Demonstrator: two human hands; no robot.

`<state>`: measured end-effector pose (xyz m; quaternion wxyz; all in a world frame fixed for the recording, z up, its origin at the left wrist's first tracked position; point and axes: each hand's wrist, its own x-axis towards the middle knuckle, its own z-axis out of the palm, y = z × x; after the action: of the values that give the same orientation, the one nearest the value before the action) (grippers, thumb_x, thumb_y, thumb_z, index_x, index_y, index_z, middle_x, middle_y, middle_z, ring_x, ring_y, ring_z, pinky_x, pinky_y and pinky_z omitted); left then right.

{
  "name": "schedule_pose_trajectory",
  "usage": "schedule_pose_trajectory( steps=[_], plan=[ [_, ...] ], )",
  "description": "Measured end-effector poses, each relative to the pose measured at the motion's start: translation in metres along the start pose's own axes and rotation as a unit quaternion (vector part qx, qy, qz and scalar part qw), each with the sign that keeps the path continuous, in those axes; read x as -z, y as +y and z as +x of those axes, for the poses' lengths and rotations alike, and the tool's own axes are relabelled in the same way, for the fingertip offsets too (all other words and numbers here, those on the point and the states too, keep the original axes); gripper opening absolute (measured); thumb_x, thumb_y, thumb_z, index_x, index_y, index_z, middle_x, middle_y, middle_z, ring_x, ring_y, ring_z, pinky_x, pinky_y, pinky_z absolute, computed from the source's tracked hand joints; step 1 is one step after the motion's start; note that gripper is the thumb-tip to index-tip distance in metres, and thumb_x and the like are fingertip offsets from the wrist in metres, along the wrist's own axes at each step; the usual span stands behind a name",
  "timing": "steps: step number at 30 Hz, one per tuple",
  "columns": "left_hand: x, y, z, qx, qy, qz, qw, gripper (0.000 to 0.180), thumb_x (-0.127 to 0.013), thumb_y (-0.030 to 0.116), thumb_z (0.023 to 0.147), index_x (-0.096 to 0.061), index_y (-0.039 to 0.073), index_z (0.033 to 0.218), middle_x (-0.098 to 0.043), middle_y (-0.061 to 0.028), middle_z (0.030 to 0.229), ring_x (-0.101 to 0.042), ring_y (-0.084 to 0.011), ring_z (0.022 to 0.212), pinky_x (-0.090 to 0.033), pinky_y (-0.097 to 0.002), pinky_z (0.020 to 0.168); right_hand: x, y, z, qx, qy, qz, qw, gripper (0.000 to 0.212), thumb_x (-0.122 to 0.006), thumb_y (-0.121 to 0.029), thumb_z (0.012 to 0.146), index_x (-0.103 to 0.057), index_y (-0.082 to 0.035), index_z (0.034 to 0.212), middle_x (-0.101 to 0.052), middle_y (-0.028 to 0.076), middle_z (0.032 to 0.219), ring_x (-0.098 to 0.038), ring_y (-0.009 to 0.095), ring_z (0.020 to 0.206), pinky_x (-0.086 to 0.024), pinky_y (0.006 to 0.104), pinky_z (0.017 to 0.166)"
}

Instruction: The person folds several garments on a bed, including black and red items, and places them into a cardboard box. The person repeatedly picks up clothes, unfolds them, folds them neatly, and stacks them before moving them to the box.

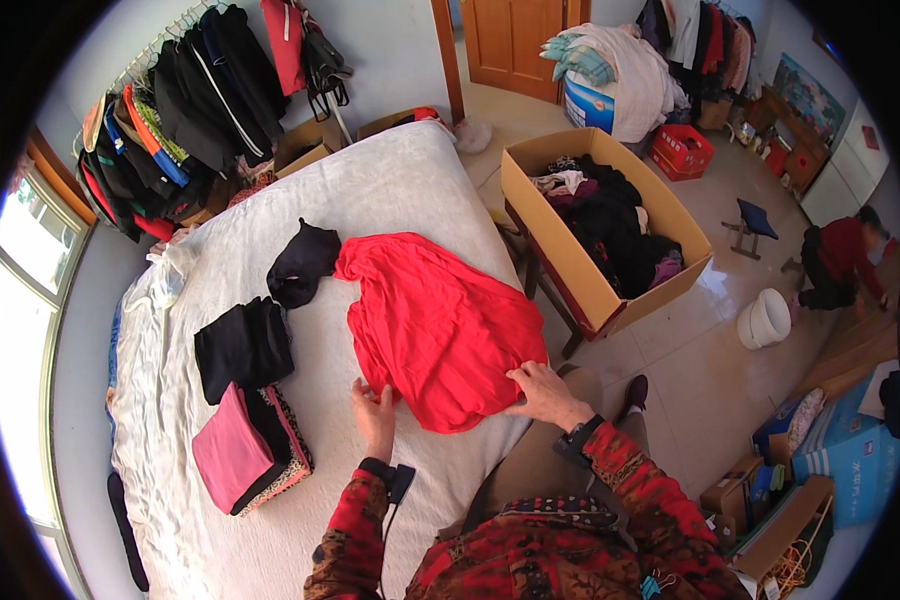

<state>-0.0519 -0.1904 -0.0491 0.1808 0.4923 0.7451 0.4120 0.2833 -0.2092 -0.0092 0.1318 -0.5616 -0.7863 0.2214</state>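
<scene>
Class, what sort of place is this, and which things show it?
Probably a bedroom in a home: a wide, white-covered bed with a red garment lying on it, a row of hanging clothes and a clothing-filled cardboard box.

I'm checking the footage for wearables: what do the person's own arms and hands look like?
Both sleeves are red with a dark brown and black pattern. The left hand and right hand are ungloved. The left wristband is dark, with a black oblong box and a thin dark cable; the right wristband is dark too.
</scene>
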Motion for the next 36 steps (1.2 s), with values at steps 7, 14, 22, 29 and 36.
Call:
schedule_pose_trajectory(
  steps=[7,14,22,29,36],
  plan=[
    [0.009,0.011,0.024,0.081,-0.115,-0.014,0.990,0.036,-0.067,0.028,0.086,-0.065,-0.006,0.095,-0.068,-0.0128,0.084,-0.065,-0.0271,0.077,-0.051,-0.0390,0.068,-0.007,0.006,0.010,-0.014,0.099,0.019,0.995,0.028,-0.067,-0.022,0.078,-0.064,-0.005,0.100,-0.060,0.015,0.094,-0.059,0.033,0.090,-0.048,0.0435,0.081],
    [0.102,-0.051,0.102,0.309,-0.032,-0.544,0.780,0.021,-0.054,0.020,0.095,-0.060,0.005,0.110,-0.064,-0.0070,0.101,-0.064,-0.0193,0.090,-0.057,-0.0359,0.075,0.036,0.042,0.018,-0.177,0.194,0.404,0.876,0.023,-0.060,-0.018,0.090,-0.062,0.004,0.096,-0.061,0.005,0.074,-0.053,0.012,0.069,-0.045,0.0286,0.065],
    [0.060,-0.027,0.061,-0.002,0.144,-0.125,0.982,0.041,-0.066,0.014,0.089,-0.049,0.002,0.125,-0.056,-0.0094,0.121,-0.053,-0.0209,0.110,-0.043,-0.0318,0.090,0.039,0.025,0.008,-0.154,0.166,0.329,0.917,0.030,-0.065,-0.024,0.089,-0.059,0.005,0.085,-0.056,0.004,0.070,-0.047,0.011,0.066,-0.042,0.0290,0.063],
    [-0.046,0.064,-0.061,0.192,-0.412,-0.223,0.863,0.042,-0.061,0.033,0.094,-0.058,0.003,0.122,-0.068,-0.0052,0.099,-0.066,-0.0156,0.086,-0.052,-0.0263,0.073,0.059,0.004,0.023,-0.118,0.174,0.415,0.885,0.025,-0.062,-0.024,0.093,-0.060,0.000,0.084,-0.050,-0.005,0.074,-0.042,0.004,0.067,-0.035,0.0229,0.058],
    [-0.093,0.126,-0.051,0.389,-0.423,-0.524,0.629,0.046,-0.057,0.044,0.094,-0.051,0.012,0.127,-0.055,-0.0050,0.126,-0.051,-0.0214,0.120,-0.037,-0.0407,0.104,0.077,-0.028,0.035,-0.084,0.177,0.534,0.822,0.027,-0.059,-0.024,0.095,-0.063,0.003,0.095,-0.058,-0.002,0.081,-0.049,0.006,0.074,-0.042,0.0227,0.066]
  ],
)
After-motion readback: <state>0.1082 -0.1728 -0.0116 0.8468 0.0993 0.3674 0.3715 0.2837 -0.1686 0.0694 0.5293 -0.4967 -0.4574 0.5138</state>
